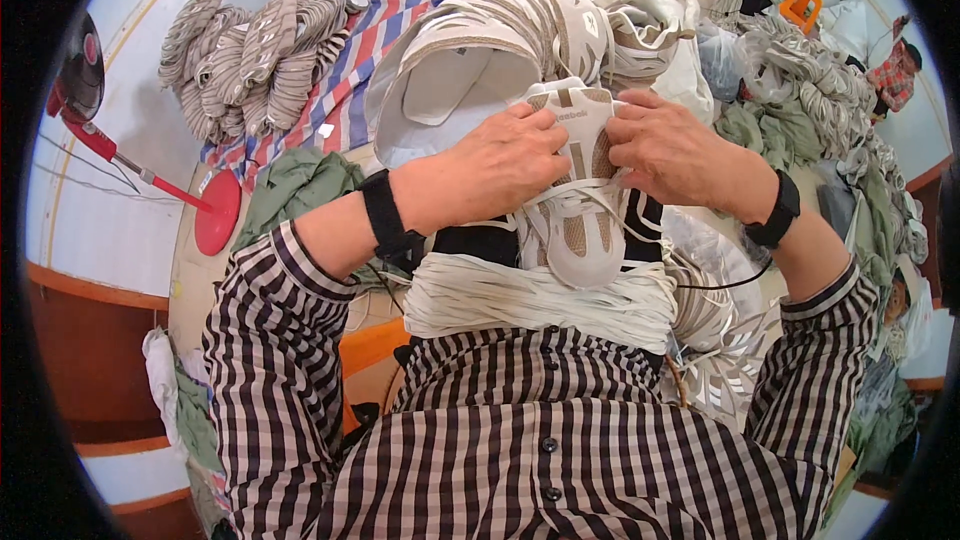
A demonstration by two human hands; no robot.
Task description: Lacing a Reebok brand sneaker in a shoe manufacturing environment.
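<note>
A beige and white shoe upper (583, 254) lies across my lap, its rounded toe toward me and its tongue pointing away. White shoelaces (580, 194) cross loosely over its front. My left hand (508, 166) is closed on the upper's left side near the tongue, fingers curled inward. On the opposite edge, my right hand (672, 152) grips the upper with bent fingers; its fingertips are partly hidden. Whether either hand also pinches a lace end, I cannot tell. A thick bundle of white laces (535, 298) rests over my lap, just below the toe.
Stacked shoe uppers (490, 25) stand right beyond my hands, with a white bag (690, 75) beside them. More piled uppers (255, 55) lie on a striped sheet (345, 65). A red fan (215, 210) stands left; green cloth (300, 190) lies nearby. Other people sit farther off.
</note>
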